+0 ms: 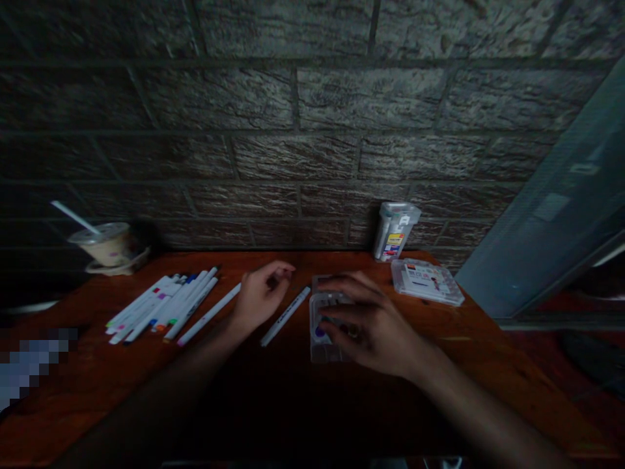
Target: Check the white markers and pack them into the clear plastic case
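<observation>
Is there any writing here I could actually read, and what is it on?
No text here is readable.
Upright clear box: yellow and red label, print too blurred to read.
Flat clear lid: printed label, too small to read.
Loose marker: dark print along the barrel, unreadable.

Desk (pixel 488 384) carries three clear plastic cases: upright case (pixel 394 231) at the back edge, flat case (pixel 427 281) toward the back right corner, third case (pixel 322 350) mid-desk. White markers: one bunch of markers (pixel 156 309) near the left edge, too packed to count, plus first loose marker (pixel 209 316) and second loose marker (pixel 286 316). One cup (pixel 105 244) with one straw (pixel 73 217), back left corner; two hands, left hand (pixel 261 293), right hand (pixel 371 326).
</observation>
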`<state>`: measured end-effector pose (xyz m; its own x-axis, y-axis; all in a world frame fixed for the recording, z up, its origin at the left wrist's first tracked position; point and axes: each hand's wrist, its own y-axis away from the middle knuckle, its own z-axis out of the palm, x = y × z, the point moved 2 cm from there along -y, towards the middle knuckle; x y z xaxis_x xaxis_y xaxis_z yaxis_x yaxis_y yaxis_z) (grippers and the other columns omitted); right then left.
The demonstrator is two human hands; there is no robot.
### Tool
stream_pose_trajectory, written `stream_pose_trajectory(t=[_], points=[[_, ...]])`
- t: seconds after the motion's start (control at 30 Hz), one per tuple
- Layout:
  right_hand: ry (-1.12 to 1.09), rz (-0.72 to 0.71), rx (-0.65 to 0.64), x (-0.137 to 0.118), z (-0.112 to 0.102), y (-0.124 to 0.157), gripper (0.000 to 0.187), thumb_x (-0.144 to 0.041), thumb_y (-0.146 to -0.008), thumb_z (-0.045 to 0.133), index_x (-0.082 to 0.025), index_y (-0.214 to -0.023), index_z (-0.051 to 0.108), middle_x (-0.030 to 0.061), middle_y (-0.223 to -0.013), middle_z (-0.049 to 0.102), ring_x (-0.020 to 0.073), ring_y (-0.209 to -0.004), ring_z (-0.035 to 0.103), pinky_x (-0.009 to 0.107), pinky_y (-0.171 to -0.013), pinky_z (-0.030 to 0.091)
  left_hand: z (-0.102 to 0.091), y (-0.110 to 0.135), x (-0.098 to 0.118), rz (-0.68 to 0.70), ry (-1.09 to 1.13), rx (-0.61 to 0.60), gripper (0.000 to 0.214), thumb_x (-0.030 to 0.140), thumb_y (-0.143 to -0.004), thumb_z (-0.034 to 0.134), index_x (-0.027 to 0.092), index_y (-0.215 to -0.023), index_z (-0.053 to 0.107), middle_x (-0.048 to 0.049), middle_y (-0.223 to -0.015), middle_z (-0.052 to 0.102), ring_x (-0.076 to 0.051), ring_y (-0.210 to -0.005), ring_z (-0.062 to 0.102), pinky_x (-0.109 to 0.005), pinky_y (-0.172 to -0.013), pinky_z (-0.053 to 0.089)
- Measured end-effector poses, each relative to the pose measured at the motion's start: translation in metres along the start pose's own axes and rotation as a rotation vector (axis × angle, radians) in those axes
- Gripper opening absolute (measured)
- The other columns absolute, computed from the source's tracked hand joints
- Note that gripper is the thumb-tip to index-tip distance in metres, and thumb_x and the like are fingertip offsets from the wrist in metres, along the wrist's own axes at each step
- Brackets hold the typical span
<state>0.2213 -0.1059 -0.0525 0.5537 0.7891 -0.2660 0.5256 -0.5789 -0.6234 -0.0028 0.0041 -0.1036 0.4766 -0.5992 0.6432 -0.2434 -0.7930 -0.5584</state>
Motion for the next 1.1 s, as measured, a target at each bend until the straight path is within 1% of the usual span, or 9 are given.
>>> stream_pose_trajectory(t=[0.23, 0.33, 0.43, 0.57, 0.67, 0.77, 0.87, 1.0, 1.1], points=[[-0.026, 0.032, 0.004, 0.0, 0.001, 0.0, 0.014, -0.024, -0.095, 0.067, -0.022, -0.1, 0.08, 0.0077, -0.127, 0.073, 0.0257, -0.121, 0.063, 0.045, -0.103, 0.052, -0.001, 0.002, -0.008, -0.024, 0.014, -0.009, 0.02, 0.02, -0.09, 0.058, 0.019, -0.102, 0.074, -0.0012, -0.082, 0.074, -0.015, -0.072, 0.069, -0.026, -0.068, 0.054], [-0.048, 0.023, 0.046, 0.001, 0.0, 0.0, 0.014, -0.022, -0.094, 0.069, -0.02, -0.102, 0.08, 0.0086, -0.123, 0.074, 0.025, -0.116, 0.065, 0.042, -0.099, 0.054, -0.001, 0.002, -0.009, -0.015, 0.013, -0.011, 0.02, 0.02, -0.091, 0.058, 0.019, -0.102, 0.074, -0.0011, -0.082, 0.073, -0.014, -0.071, 0.069, -0.026, -0.067, 0.053], [-0.084, 0.004, 0.142, 0.003, -0.003, 0.0, 0.013, -0.018, -0.092, 0.069, -0.018, -0.1, 0.079, 0.0093, -0.114, 0.077, 0.0237, -0.107, 0.069, 0.04, -0.092, 0.056, -0.001, 0.002, -0.009, 0.007, -0.004, -0.028, 0.021, 0.019, -0.09, 0.057, 0.019, -0.102, 0.074, -0.0016, -0.084, 0.074, -0.014, -0.073, 0.069, -0.026, -0.069, 0.053], [-0.141, 0.003, 0.315, 0.011, -0.009, 0.001, 0.011, -0.013, -0.091, 0.067, -0.018, -0.089, 0.077, 0.0076, -0.098, 0.078, 0.021, -0.09, 0.071, 0.037, -0.079, 0.056, -0.002, 0.001, -0.012, 0.027, -0.022, -0.04, 0.021, 0.019, -0.088, 0.057, 0.018, -0.098, 0.075, -0.0008, -0.079, 0.073, -0.014, -0.07, 0.068, -0.025, -0.067, 0.052], [-0.192, 0.094, 0.412, 0.025, -0.011, 0.003, 0.016, -0.017, -0.095, 0.063, -0.02, -0.085, 0.075, 0.0061, -0.09, 0.077, 0.0208, -0.084, 0.071, 0.036, -0.074, 0.054, -0.001, 0.0, -0.018, 0.03, -0.03, -0.068, 0.02, 0.019, -0.088, 0.057, 0.018, -0.097, 0.075, 0.0003, -0.075, 0.072, -0.013, -0.068, 0.067, -0.024, -0.066, 0.05], [-0.207, 0.243, 0.484, 0.045, -0.009, 0.007, 0.021, -0.026, -0.098, 0.062, -0.022, -0.084, 0.076, 0.0048, -0.086, 0.077, 0.0211, -0.082, 0.071, 0.036, -0.073, 0.053, 0.0, 0.0, -0.023, 0.037, -0.05, -0.098, 0.02, 0.018, -0.089, 0.057, 0.019, -0.098, 0.075, 0.0011, -0.074, 0.072, -0.013, -0.068, 0.067, -0.024, -0.066, 0.05], [-0.23, 0.396, 0.532, 0.069, -0.002, 0.013, 0.021, -0.034, -0.097, 0.063, -0.022, -0.087, 0.077, 0.0051, -0.085, 0.079, 0.022, -0.079, 0.072, 0.035, -0.071, 0.054, 0.001, -0.001, -0.021, 0.043, -0.1, -0.141, 0.019, 0.019, -0.092, 0.058, 0.02, -0.1, 0.074, 0.0011, -0.077, 0.074, -0.014, -0.07, 0.069, -0.024, -0.068, 0.051], [-0.208, 0.496, 0.49, 0.092, 0.008, 0.017, 0.026, -0.04, -0.096, 0.062, -0.021, -0.091, 0.078, 0.0069, -0.091, 0.081, 0.0234, -0.08, 0.073, 0.036, -0.071, 0.054, -0.004, -0.003, -0.012, -0.013, -0.368, -0.303, 0.025, 0.018, -0.096, 0.055, 0.023, -0.111, 0.074, -0.0017, -0.099, 0.08, -0.017, -0.089, 0.075, -0.026, -0.08, 0.055], [-0.156, 0.521, 0.438, 0.1, 0.012, 0.019, 0.029, -0.043, -0.095, 0.061, -0.021, -0.094, 0.079, 0.0077, -0.089, 0.081, 0.0241, -0.078, 0.073, 0.036, -0.069, 0.054, -0.018, -0.006, -0.006, -0.087, -0.529, -0.332, 0.034, 0.01, -0.09, 0.055, 0.023, -0.115, 0.075, -0.006, -0.113, 0.079, -0.023, -0.105, 0.074, -0.032, -0.091, 0.055]])
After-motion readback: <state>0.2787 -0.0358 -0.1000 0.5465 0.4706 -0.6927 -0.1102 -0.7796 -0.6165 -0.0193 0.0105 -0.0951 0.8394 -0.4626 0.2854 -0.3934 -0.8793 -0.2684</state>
